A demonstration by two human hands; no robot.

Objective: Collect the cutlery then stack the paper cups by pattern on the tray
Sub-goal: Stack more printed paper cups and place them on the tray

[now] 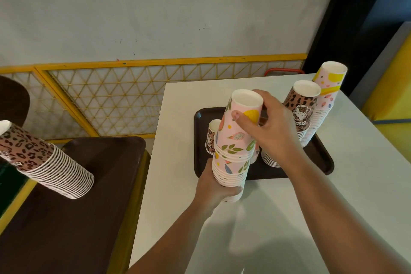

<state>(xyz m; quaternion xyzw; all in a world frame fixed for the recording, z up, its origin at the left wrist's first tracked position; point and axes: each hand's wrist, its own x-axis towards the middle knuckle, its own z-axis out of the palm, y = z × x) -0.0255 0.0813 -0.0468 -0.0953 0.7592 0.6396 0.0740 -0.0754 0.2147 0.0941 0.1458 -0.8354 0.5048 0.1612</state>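
Note:
A stack of upside-down pink fruit-pattern paper cups (233, 158) is held above the near edge of the dark brown tray (322, 162) on the white table. My left hand (213, 187) grips the stack's lower part. My right hand (264, 127) grips the top cup of that stack. On the tray stand a leopard-pattern stack (303, 109) and a taller pink fruit-pattern stack (324, 100) at the right. A small leopard-pattern stack (212, 133) stands at the left, partly hidden behind the held cups. A few white rims (270, 159) show under my right wrist. No cutlery is in view.
A second dark brown tray (77, 207) lies on the lower surface at the left, bearing a tall leaning leopard-pattern stack (44, 160). A yellow lattice fence (133, 98) runs along the wall behind. The white table (289, 218) spreads in front of me.

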